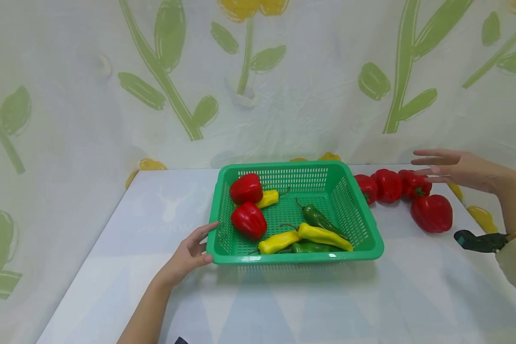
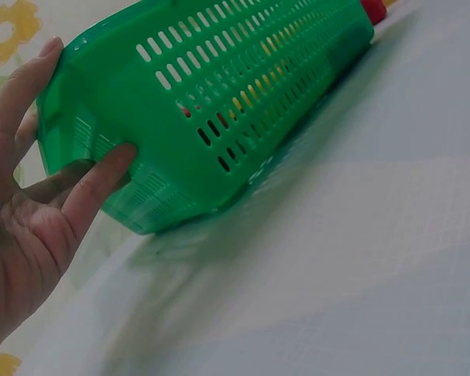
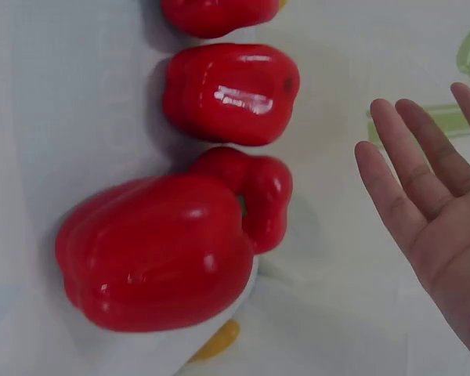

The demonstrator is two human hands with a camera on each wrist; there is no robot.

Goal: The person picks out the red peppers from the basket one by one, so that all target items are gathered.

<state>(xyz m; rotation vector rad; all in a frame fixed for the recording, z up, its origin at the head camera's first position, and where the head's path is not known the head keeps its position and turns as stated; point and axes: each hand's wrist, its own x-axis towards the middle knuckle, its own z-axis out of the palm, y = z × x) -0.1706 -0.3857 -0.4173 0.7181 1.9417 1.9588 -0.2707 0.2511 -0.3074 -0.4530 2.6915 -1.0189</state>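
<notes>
A green plastic basket stands on the table. Inside lie two red bell peppers, yellow long peppers and green long peppers. My left hand touches the basket's left end near the front corner. In the left wrist view its fingers are spread against the basket's outer wall, fairly straight. My right hand is raised at the far right with fingers extended, holding nothing. Near it, several red bell peppers sit on the table right of the basket; in the right wrist view they stay apart from that hand.
The white table has a pale blue triangle pattern. Behind it hangs a light curtain with green leaves and yellow flowers. A dark wrist-worn device shows at the right forearm.
</notes>
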